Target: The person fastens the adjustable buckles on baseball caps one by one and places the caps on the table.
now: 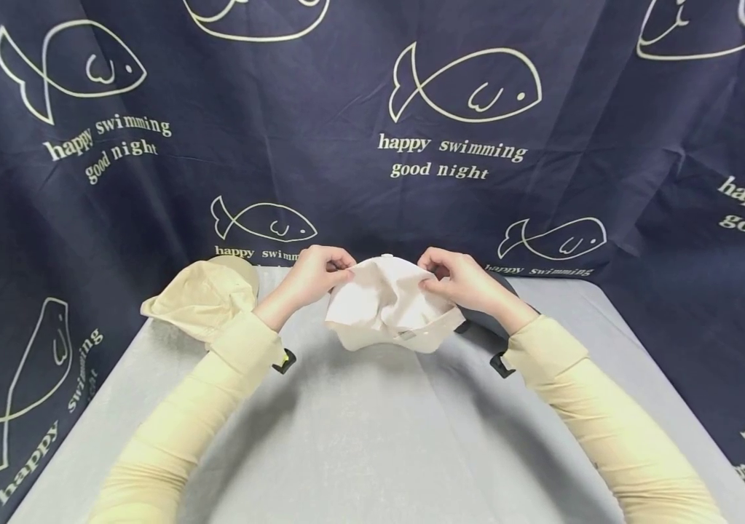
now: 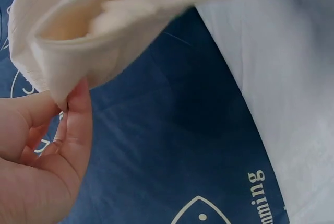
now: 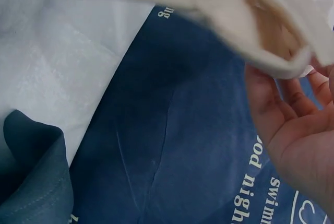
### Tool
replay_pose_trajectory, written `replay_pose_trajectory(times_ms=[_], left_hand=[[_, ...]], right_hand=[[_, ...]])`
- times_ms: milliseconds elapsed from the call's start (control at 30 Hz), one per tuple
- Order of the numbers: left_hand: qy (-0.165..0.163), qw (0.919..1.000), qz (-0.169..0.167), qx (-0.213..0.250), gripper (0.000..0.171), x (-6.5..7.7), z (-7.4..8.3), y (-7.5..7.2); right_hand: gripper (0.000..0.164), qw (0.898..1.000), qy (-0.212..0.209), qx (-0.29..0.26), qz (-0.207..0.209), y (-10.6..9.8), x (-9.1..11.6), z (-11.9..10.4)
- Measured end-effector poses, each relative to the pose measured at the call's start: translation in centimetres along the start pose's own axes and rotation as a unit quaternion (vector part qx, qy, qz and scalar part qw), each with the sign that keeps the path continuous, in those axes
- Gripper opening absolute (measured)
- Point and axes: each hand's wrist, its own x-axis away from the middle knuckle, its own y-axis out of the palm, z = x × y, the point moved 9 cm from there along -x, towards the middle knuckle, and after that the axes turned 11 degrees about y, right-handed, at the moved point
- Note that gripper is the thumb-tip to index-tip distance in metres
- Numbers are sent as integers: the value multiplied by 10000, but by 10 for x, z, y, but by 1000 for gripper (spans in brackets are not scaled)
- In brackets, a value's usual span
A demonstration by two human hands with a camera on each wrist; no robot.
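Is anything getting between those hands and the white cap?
Nothing visible is: the left hand and right hand both grip the white cap directly. The yellow cap lies to the left, a dark item to the right, neither between.

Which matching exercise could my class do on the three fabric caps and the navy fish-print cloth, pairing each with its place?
Things:
1. White fabric cap
2. Pale yellow fabric cap
3. Dark fabric cap
4. Navy fish-print cloth

Places:
A. Partly hidden behind the right arm in the head view
B. Hanging behind the light grey table
C. Held by the left hand and right hand
D. At the table's left edge

Pairs: 1-C; 2-D; 3-A; 4-B
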Motion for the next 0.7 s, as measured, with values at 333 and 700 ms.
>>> replay_pose_trajectory(times_ms=[333, 700], left_hand=[[245, 9989, 369, -182, 4, -12, 5, -9], [838, 9858, 1174, -863, 5, -25, 3, -4]], right_hand=[[11, 9966, -315, 454, 613, -12, -8, -2], [16, 9770, -775, 990, 1724, -18, -17, 16]])
